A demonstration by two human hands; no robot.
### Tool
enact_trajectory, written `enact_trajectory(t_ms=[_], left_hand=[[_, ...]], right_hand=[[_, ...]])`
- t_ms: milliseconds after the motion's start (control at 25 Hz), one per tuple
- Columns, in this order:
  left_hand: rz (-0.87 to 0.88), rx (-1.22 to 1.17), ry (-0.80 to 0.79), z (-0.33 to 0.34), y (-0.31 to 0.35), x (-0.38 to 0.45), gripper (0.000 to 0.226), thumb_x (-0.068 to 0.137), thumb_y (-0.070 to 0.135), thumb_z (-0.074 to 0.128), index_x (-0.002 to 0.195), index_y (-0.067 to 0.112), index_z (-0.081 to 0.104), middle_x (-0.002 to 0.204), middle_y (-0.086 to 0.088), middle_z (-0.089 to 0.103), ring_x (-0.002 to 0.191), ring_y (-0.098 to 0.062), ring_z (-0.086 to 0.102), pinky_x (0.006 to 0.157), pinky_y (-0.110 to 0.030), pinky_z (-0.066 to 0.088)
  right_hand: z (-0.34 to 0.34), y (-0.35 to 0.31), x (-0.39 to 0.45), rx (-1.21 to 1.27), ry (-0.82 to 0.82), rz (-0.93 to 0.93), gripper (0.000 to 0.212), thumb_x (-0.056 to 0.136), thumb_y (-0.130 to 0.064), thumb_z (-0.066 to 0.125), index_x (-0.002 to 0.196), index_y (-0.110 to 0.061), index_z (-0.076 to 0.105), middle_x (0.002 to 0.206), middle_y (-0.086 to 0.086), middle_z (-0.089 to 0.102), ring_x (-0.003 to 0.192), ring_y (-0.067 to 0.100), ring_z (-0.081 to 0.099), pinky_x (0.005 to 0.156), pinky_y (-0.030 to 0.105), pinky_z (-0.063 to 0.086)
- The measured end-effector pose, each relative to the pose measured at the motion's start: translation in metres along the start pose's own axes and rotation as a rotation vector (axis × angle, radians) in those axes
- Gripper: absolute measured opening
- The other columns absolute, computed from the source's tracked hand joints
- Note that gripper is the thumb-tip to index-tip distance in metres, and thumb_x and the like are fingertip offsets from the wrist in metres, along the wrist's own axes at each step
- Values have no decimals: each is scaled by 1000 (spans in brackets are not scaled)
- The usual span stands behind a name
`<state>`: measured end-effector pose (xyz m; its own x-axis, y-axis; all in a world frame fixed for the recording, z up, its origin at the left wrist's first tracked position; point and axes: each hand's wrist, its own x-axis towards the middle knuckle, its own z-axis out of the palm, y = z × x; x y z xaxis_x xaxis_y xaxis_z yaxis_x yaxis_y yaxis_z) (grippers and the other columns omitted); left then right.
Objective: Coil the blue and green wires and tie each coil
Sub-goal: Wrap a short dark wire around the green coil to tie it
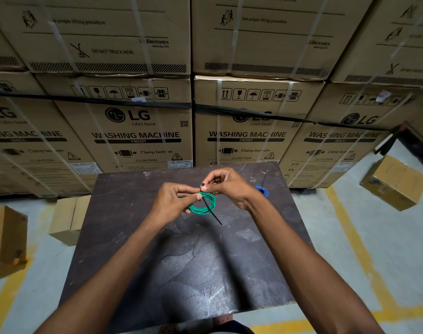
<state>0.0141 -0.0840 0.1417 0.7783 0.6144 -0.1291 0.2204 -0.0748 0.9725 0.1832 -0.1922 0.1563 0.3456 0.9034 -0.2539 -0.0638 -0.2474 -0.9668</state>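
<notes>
A green wire coil (204, 206) is held above the dark table (181, 261). My left hand (173, 201) grips the coil's left side. My right hand (226, 186) pinches the head end of a black cable tie (211, 212) at the coil's top. The tie runs down across the coil and its tail sticks out towards me. A blue wire coil (262, 191) lies on the table just right of my right wrist, partly hidden by it, with a black cable tie (264, 178) standing up from it.
Stacked cardboard washing machine boxes (143, 131) form a wall right behind the table. Smaller cardboard boxes sit on the floor at the left (68, 219), far left (5, 239) and right (395, 180). Yellow lines (355, 244) mark the concrete floor.
</notes>
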Motion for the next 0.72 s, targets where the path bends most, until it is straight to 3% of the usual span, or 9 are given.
enact_trajectory(t_ms=[240, 400, 560, 720], left_hand=[[-25, -35, 17, -1, -1, 0, 14, 85, 6, 79, 97, 14, 80, 83, -4, 81, 64, -10, 70, 49, -21, 56], [-46, -69, 19, -5, -2, 2, 15, 85, 11, 81, 99, 14, 81, 86, -4, 81, 68, -11, 71, 50, -21, 55], [-63, -83, 25, -6, -4, 2, 16, 85, 10, 80, 100, 12, 80, 86, -3, 81, 69, -10, 71, 50, -21, 55], [-79, -100, 21, -5, -6, 3, 15, 85, 11, 80, 100, 11, 80, 87, -4, 81, 69, -12, 71, 50, -21, 54]], right_hand=[[3, 1, -3, -69, 45, -90, 14, 84, 1, 80, 97, -3, 75, 80, 3, 68, 75, 12, 61, 70, 22, 54], [3, 8, -24, -181, 175, -295, 15, 93, 1, 67, 102, -7, 76, 88, -3, 72, 78, 12, 64, 70, 30, 55], [-2, 17, -50, -391, 82, -441, 33, 85, 12, 64, 106, -10, 78, 109, 6, 62, 101, 19, 61, 82, 32, 51], [1, 21, -58, -565, 76, -517, 18, 84, -18, 83, 102, -20, 81, 113, -2, 60, 107, 20, 58, 88, 34, 48]])
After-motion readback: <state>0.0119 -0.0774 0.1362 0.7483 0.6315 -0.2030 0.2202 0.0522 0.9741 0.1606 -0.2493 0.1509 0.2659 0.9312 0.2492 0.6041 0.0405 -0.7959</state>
